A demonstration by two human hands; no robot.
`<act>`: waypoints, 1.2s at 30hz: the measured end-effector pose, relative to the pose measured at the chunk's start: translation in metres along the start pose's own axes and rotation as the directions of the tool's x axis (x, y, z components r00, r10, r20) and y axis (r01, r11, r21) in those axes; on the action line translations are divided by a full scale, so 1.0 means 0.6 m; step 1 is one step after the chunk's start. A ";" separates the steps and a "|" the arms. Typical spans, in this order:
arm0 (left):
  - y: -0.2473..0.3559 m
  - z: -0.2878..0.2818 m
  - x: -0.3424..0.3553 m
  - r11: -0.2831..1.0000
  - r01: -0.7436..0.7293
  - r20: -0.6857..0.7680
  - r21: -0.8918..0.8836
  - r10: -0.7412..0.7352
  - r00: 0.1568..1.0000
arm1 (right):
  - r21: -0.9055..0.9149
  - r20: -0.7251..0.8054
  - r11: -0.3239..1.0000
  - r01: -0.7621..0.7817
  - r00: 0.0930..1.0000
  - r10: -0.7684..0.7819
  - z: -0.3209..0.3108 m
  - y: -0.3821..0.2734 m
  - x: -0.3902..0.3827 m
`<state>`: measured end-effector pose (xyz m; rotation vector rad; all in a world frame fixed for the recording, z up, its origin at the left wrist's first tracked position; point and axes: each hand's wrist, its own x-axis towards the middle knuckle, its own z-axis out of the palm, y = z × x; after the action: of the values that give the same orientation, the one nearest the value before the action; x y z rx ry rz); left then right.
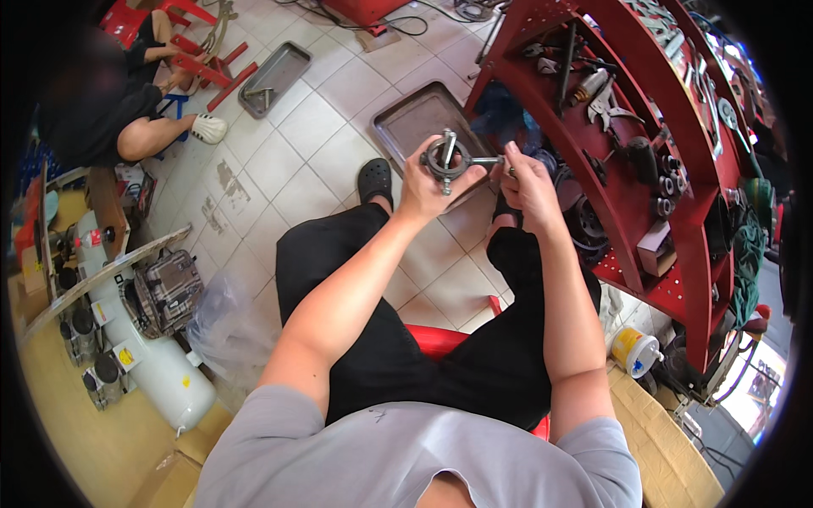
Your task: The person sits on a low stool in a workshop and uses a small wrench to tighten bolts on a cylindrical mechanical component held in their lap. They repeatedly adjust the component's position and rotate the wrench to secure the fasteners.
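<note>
My left hand (417, 191) is closed around a dark metal ring-shaped tool (433, 159), held up in front of my knees. A shiny bolt (448, 146) crosses the ring, its ends sticking out on the far and near sides. From the ring's right side a bright metal rod (486, 160) runs across to my right hand (530, 188). The right fingers are pinched at the rod's outer end and partly hide what lies there. Beneath both hands, on the tiled floor, is a shallow metal tray (419, 114).
At right stands a red tool rack (555, 140) holding pliers and other tools, with a yellow-and-white bucket (631, 350) near its foot. A smaller tray (286, 63) lies farther off. Another person (140, 140) sits at upper left. A white tank (161, 372) is at left.
</note>
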<state>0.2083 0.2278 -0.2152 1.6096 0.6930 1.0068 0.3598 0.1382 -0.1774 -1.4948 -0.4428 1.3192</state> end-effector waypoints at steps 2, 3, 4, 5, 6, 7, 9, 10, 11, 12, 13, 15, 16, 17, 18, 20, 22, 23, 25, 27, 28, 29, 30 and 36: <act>-0.009 -0.002 0.005 0.997 -0.078 -0.005 0.024 0.079 0.997 | -0.019 -0.001 0.999 0.047 0.999 -0.048 0.006 -0.002 -0.001; -0.010 -0.002 0.003 0.998 -0.064 0.001 0.025 0.064 0.998 | 0.005 0.017 0.997 0.076 0.997 -0.076 0.007 -0.002 -0.001; -0.011 0.000 0.002 0.998 -0.057 0.003 0.011 0.057 0.998 | 0.030 0.034 0.994 0.104 0.994 -0.105 0.005 -0.002 -0.001; -0.013 -0.003 0.002 0.999 -0.050 0.004 0.006 0.050 0.999 | 0.057 0.028 0.994 0.094 0.995 -0.095 0.007 -0.004 -0.002; -0.013 -0.004 0.001 0.999 -0.043 0.004 0.002 0.043 0.999 | 0.084 0.022 0.993 0.083 0.996 -0.085 0.008 -0.008 -0.004; -0.012 -0.002 0.001 0.999 -0.047 0.006 0.020 0.047 0.999 | 0.111 0.018 0.991 0.072 0.997 -0.074 0.007 -0.011 -0.004; -0.007 -0.001 0.002 1.000 -0.019 0.011 -0.012 0.019 1.000 | 0.054 0.016 0.999 0.003 1.000 -0.003 -0.002 -0.004 0.001; -0.006 0.000 0.002 1.000 -0.005 0.012 -0.028 0.005 1.000 | 0.024 0.014 0.999 -0.032 0.999 0.032 -0.006 -0.001 0.002; -0.007 -0.002 0.001 1.000 -0.010 0.028 -0.003 0.010 1.000 | -0.001 0.028 1.000 -0.001 1.000 0.001 -0.005 0.000 0.002; -0.009 -0.003 0.001 1.000 -0.015 0.043 0.022 0.014 0.999 | -0.026 0.043 0.999 0.032 0.999 -0.031 -0.004 0.001 0.000; -0.010 -0.005 0.000 0.999 -0.021 0.058 0.046 0.019 0.998 | -0.050 0.058 0.997 0.064 0.996 -0.061 -0.002 0.002 -0.002; -0.012 -0.005 0.002 0.999 -0.028 0.017 0.024 0.028 0.999 | -0.050 0.049 0.989 0.136 0.990 -0.133 0.013 -0.010 -0.008; -0.012 -0.005 0.002 0.999 -0.032 -0.004 0.014 0.032 0.999 | -0.050 0.044 0.984 0.171 0.985 -0.169 0.018 -0.014 -0.009; -0.012 -0.003 0.002 0.999 -0.033 -0.003 0.015 0.033 0.999 | -0.010 0.031 0.990 0.140 0.990 -0.139 0.016 -0.011 -0.007; -0.012 -0.002 0.002 0.999 -0.035 -0.002 0.016 0.035 0.999 | 0.029 0.018 0.994 0.108 0.994 -0.109 0.011 -0.006 -0.004; -0.014 0.000 0.001 0.999 -0.043 0.005 0.016 0.043 0.999 | 0.044 0.021 0.997 0.056 0.998 -0.057 0.000 0.002 0.001; -0.016 0.001 0.000 0.998 -0.058 0.017 0.013 0.058 0.998 | -0.008 0.048 1.000 0.017 0.999 -0.017 -0.009 0.007 0.004; -0.015 0.000 0.000 0.998 -0.059 0.019 0.021 0.059 0.998 | -0.012 0.048 0.999 0.034 0.998 -0.034 -0.007 0.006 0.004; -0.013 -0.001 0.001 0.997 -0.062 0.021 0.035 0.062 0.998 | -0.019 0.048 0.997 0.068 0.997 -0.067 -0.003 0.002 0.001; -0.011 -0.002 0.002 0.999 -0.052 -0.007 0.013 0.052 0.999 | -0.027 0.071 0.988 0.154 0.986 -0.152 0.004 -0.005 -0.004; -0.011 -0.003 0.003 0.999 -0.046 -0.022 0.002 0.046 0.999 | -0.029 0.082 0.980 0.197 0.978 -0.194 0.006 -0.007 -0.005; -0.011 -0.003 0.003 0.999 -0.036 -0.014 0.002 0.036 0.999 | -0.013 0.085 0.979 0.203 0.976 -0.201 0.006 -0.006 -0.005; -0.012 -0.004 0.003 1.000 -0.026 -0.006 0.001 0.026 1.000 | 0.003 0.088 0.978 0.208 0.974 -0.207 0.005 -0.004 -0.004; -0.020 -0.002 0.002 1.000 0.029 0.019 0.004 -0.029 0.999 | -0.068 0.032 0.949 0.306 0.952 -0.305 0.009 0.002 -0.002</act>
<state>0.2083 0.2325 -0.2262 1.6056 0.7035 0.9686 0.3540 0.1390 -0.1771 -1.4063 -0.7127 1.0829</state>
